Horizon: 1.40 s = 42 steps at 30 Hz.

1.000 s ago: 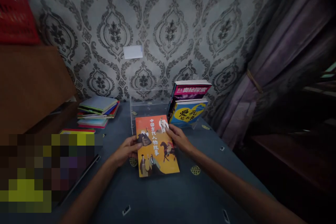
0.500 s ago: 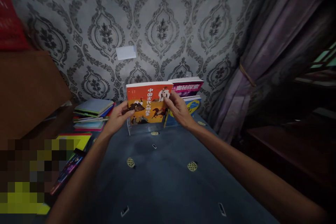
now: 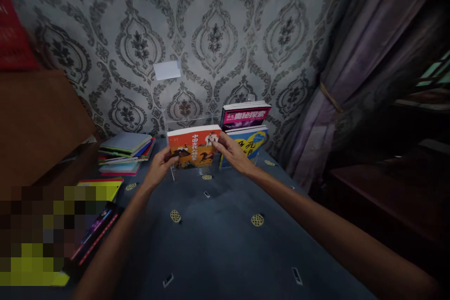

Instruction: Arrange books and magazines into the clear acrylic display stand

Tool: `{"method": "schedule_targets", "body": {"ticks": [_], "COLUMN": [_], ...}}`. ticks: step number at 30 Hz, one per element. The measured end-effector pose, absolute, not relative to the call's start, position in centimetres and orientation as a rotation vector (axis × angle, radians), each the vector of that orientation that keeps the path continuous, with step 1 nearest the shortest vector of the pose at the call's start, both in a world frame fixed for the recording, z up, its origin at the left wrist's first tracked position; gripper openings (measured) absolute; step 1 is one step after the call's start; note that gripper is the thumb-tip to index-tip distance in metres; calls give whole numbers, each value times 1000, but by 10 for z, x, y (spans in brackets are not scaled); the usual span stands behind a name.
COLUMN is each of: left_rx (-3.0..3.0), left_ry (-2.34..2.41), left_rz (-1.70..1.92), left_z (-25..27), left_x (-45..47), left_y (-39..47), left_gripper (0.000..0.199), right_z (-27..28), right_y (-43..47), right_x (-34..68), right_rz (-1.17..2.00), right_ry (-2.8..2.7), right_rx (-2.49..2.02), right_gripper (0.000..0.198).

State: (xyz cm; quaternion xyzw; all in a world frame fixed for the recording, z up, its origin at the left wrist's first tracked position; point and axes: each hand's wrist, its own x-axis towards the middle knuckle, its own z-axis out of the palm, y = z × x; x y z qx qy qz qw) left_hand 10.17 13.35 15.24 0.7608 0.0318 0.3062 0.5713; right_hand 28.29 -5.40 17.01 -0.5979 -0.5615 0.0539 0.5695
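An orange book (image 3: 195, 147) with white lettering and dark figures on its cover is held between my two hands, its front toward me and its top leaning back. My left hand (image 3: 161, 164) grips its left edge, thumb in front. On its right edge my right hand (image 3: 232, 150) has the thumb over the cover; the fingers behind are hidden. The book is at the left part of a clear acrylic stand (image 3: 190, 121). In the stand's right part, a pink-and-black book (image 3: 246, 116) stands behind and above a blue-and-yellow book (image 3: 246, 143), which my right hand partly covers.
A stack of books (image 3: 126, 143) lies left of the stand, with yellow folders (image 3: 112, 187) and a dark glossy book (image 3: 94, 232) nearer me. A cardboard box (image 3: 38, 117) is at far left. Patterned wall behind; a tied curtain (image 3: 326, 98) hangs right.
Both hands have lowered the orange book in front of the stand's left part, and its top tilts back more. More of the pink-and-black and blue-and-yellow books now shows.
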Motion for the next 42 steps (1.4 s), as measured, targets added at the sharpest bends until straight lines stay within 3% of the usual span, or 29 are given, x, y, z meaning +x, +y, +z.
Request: {"method": "schedule_targets", "body": {"ticks": [11, 19, 33, 42], "left_rx": [2085, 2152, 2053, 1982], "left_ry": [203, 313, 380, 361], "left_rz": [743, 907, 915, 935], "left_z": [141, 147, 138, 126], "left_x": [107, 106, 94, 92], "left_y": [148, 137, 118, 119], "left_gripper": [44, 28, 26, 39], "right_z": [146, 128, 114, 98], "right_y": [-36, -32, -43, -45], "right_x": [286, 281, 262, 260], "right_rz": [10, -15, 17, 16], "right_ry": [-1277, -1188, -1097, -1035], "right_rx": [-1597, -1713, -1572, -1571], "right_gripper": [31, 28, 32, 48]}}
